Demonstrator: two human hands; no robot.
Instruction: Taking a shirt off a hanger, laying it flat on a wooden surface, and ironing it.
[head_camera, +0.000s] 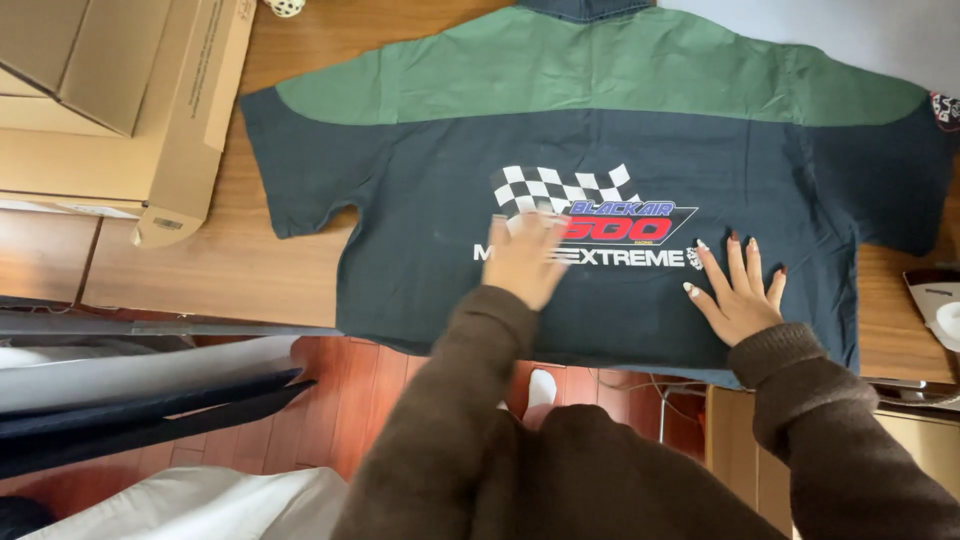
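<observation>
I see the dark shirt (600, 200) with its green yoke spread back-up on the wooden counter (240, 270), both sleeves out, nothing folded yet. My left hand (525, 262) and right hand (738, 290) press flat on it, each grip released, beside a cardboard box (120, 100).

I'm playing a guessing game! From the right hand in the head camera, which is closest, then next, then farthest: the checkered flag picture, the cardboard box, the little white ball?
Measured from the right hand, flat on the shirt's lower part:
1. Checkered flag picture: printed mid-shirt, up and left of the hand.
2. Little white ball: top edge, well to the left.
3. Cardboard box: top left corner of the table, farthest.
</observation>
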